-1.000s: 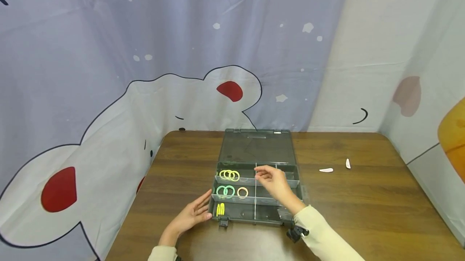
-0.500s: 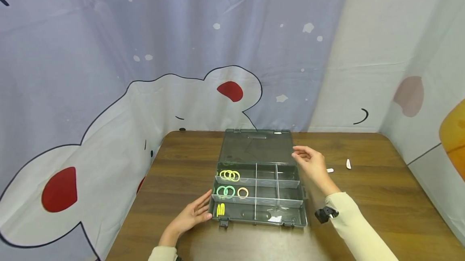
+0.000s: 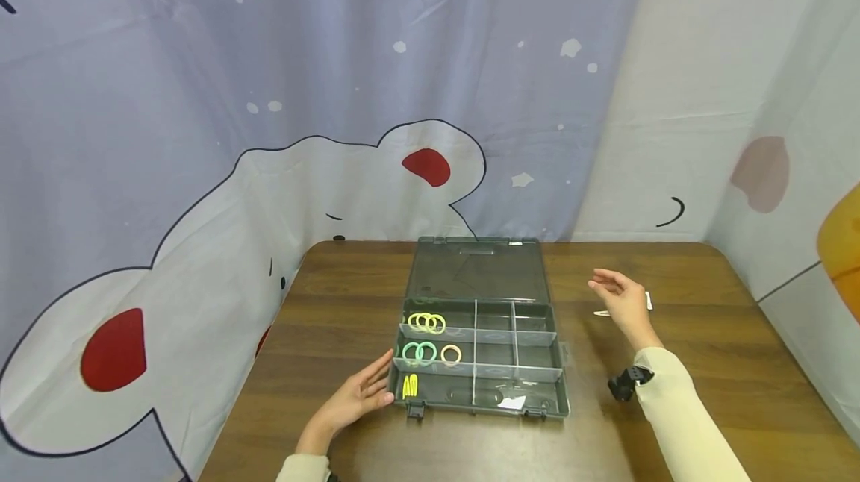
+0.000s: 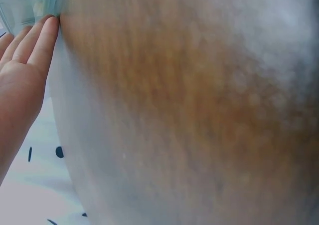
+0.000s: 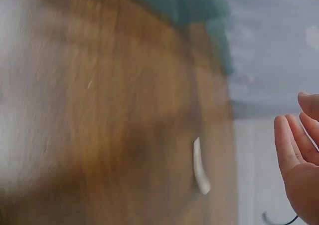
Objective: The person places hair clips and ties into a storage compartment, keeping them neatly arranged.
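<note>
An open dark translucent organizer box [image 3: 477, 273] lies on the table with its lid folded back. My left hand [image 3: 352, 398] rests against its left side, fingers fairly straight. Inside sit yellow rings [image 3: 435, 324], green rings [image 3: 428, 352], a peach ring [image 3: 451, 354] and bright yellow hair clips [image 3: 410, 386], each kind to the left of its row. To the right of the box, my right hand [image 3: 625, 308] hovers with loosely bent fingers and nothing visible in them. Near it lie two white hair clips, one [image 5: 200, 170] plain in the right wrist view, the other [image 3: 649, 301] partly behind the hand.
The wooden table [image 3: 725, 362] runs back to a printed curtain [image 3: 524, 94] hanging along its far and side edges. Thin dividers [image 3: 475, 351] part the box into compartments. Latches [image 3: 416, 410] stick out from its front edge.
My right hand has moved from above the box out to the right, over the table beside the white hair clips. The left hand stays at the box's side.
</note>
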`<state>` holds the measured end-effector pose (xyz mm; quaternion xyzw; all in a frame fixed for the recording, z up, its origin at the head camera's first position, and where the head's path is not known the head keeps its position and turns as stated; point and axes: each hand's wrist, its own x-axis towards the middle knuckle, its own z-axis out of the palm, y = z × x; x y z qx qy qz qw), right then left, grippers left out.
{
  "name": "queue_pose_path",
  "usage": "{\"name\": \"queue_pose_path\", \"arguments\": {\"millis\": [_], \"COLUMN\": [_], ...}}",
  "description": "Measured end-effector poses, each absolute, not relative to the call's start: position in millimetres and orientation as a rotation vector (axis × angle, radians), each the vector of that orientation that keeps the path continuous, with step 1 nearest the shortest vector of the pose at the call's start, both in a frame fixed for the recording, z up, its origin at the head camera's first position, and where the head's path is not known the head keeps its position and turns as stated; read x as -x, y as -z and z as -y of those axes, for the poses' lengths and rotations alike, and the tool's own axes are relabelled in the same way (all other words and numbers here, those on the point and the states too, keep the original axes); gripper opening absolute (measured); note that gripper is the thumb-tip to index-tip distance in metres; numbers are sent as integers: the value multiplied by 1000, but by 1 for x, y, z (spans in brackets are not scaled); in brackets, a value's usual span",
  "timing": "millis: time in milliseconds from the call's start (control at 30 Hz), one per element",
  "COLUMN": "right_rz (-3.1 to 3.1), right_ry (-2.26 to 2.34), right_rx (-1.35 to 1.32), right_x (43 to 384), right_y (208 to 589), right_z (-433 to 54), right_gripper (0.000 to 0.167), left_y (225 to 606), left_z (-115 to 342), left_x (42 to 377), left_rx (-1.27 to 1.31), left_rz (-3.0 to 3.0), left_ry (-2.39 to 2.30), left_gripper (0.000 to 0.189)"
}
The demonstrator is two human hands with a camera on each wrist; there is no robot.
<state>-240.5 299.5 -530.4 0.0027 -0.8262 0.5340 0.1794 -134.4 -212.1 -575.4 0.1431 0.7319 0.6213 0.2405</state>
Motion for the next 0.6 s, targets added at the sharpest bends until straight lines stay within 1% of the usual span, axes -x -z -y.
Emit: {"name": "queue_pose_path", "arguments": {"millis": [167, 367, 600], "right_rz": [2390, 2429, 2549], "right_ry": [-1444, -1458, -1389], "right_rx": [190, 492, 663], "right_x": [238, 234, 229], "right_y": [545, 554, 563], "right_z": [-316, -323, -326], "right_gripper": [32, 36, 43], "left_y": [576, 576, 576], "left_z": [212, 212, 212], "left_x": [135, 134, 136], "left_rx": [-386, -375, -380], "left_rz": [-1996, -2003, -2011], "left_ry": [-1705, -1696, -1691], "left_gripper": [78, 79, 78]}}
